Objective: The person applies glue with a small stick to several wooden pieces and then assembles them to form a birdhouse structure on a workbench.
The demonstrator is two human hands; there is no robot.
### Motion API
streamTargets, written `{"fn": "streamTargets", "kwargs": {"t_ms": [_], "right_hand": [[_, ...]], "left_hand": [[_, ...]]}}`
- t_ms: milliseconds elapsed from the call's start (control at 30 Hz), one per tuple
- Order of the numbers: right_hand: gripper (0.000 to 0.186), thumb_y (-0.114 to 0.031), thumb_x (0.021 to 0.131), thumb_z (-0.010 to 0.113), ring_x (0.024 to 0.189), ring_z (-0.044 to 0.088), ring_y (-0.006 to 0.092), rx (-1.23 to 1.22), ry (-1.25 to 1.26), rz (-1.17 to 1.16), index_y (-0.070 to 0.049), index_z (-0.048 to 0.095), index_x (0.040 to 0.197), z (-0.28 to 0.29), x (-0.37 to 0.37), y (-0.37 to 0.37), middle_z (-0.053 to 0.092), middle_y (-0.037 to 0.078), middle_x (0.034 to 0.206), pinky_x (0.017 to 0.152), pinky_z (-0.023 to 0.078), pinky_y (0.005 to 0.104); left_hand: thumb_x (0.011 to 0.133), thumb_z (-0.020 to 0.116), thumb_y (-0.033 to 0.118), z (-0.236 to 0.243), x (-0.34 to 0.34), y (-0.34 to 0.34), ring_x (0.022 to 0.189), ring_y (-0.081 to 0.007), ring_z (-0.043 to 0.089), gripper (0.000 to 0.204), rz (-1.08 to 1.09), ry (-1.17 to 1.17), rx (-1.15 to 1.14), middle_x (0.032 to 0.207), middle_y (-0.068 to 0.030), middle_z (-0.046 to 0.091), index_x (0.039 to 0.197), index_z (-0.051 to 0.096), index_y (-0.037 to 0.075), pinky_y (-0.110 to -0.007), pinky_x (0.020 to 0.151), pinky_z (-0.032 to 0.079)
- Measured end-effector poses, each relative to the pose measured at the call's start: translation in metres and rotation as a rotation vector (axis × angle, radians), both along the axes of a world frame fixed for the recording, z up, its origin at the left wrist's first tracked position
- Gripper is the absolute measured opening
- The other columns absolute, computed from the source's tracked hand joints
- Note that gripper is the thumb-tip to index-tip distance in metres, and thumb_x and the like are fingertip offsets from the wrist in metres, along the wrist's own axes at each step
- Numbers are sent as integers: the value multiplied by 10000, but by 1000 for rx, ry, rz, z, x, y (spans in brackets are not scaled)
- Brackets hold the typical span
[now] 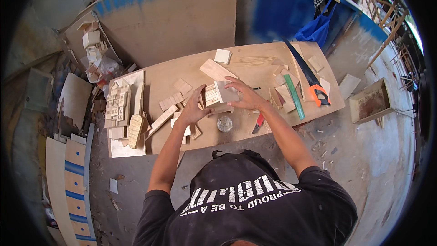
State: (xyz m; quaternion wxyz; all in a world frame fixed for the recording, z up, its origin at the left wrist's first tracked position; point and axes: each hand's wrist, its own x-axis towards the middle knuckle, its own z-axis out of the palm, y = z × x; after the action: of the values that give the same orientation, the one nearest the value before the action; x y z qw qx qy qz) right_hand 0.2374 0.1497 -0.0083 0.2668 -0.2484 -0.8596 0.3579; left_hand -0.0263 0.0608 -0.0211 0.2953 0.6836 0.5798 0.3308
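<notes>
In front of me, over the middle of the workbench, is a small wooden model house [212,95] with a pale flat panel [228,92] on its right side. My right hand [249,96] grips the panel side, fingers over the far edge and thumb at the near edge. Curved around the model's left end, my left hand [193,110] has its thumb at the lower edge; its contact is partly hidden. Just nearer to me stands a clear round container [224,124]. A red-handled cutter [259,123] lies to the right of it.
On the bench [159,79] are wood offcuts [218,69], a larger wooden building model [119,102] at left, and a green ruler [294,96] and orange-handled handsaw [314,82] at right. A blue bag [314,32] hangs behind. A box [371,102] sits right of the bench.
</notes>
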Motion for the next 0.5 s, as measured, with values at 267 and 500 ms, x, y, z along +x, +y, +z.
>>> {"fn": "streamTargets", "kwargs": {"t_ms": [267, 500], "right_hand": [[553, -260, 760, 846, 1436, 422, 324, -12, -23, -5, -86, 648, 1246, -6, 0, 8, 472, 155, 1537, 1182, 336, 411], [537, -270, 772, 842, 1440, 417, 324, -8, -18, -8, -96, 648, 1242, -4, -3, 6, 470, 147, 1539, 1180, 347, 420]], "left_hand": [[721, 887, 157, 1, -2, 7, 1308, -292, 539, 893, 10, -28, -48, 1421, -141, 524, 1475, 419, 63, -438, 993, 567], [700, 898, 180, -2, -4, 8, 1291, -292, 549, 874, 4, -7, -4, 1369, -146, 564, 1443, 457, 48, -402, 1013, 542]]}}
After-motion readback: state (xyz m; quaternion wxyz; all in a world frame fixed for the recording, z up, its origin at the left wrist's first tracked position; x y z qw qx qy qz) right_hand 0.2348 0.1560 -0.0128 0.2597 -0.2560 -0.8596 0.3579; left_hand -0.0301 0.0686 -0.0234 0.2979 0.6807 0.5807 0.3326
